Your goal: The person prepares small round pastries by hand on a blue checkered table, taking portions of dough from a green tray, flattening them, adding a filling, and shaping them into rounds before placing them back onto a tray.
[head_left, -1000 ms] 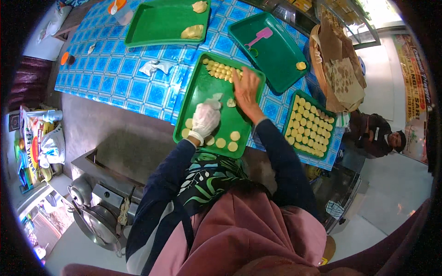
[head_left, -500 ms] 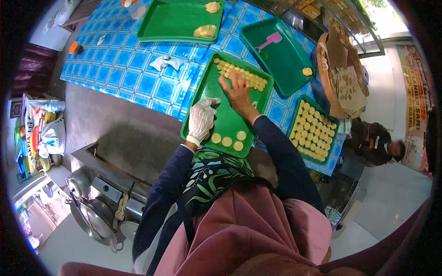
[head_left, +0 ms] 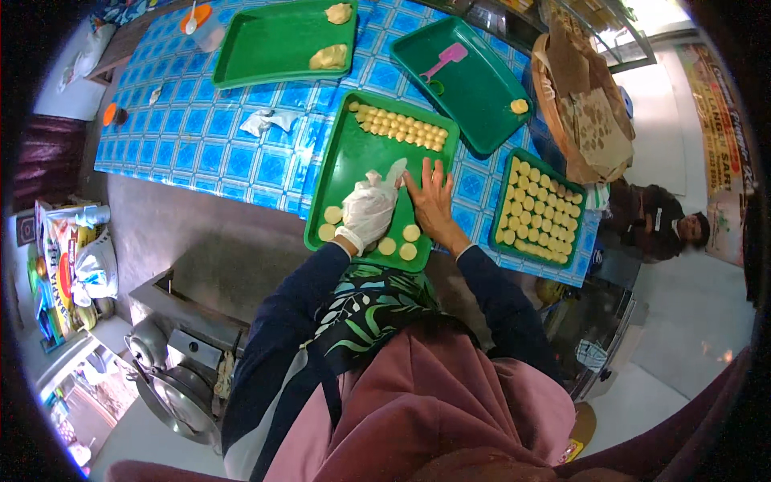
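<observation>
A green tray (head_left: 353, 165) lies before me, holding rows of small pale-yellow dough balls (head_left: 401, 127) along its far side. Several flat dough rounds (head_left: 410, 233) sit near its close edge. My left hand (head_left: 369, 210), in a white plastic glove, is low over the tray's middle with its fingers curled and a loose glove tip sticking out. Whatever it holds is hidden beneath it. Bare and with fingers spread, my right hand (head_left: 434, 201) is over the tray's right edge, its thumb close to the glove tip.
Another green tray (head_left: 273, 40) with two dough lumps stands at the far left. A darker tray (head_left: 482, 96) holds a pink spatula (head_left: 446, 60). To the right are a tray of dough rounds (head_left: 540, 210) and a woven basket (head_left: 554, 120). A person (head_left: 654, 221) is at far right.
My right hand has come back from the dough balls to the tray's right edge. My left hand has shifted right across the tray, uncovering rounds at the near left corner.
</observation>
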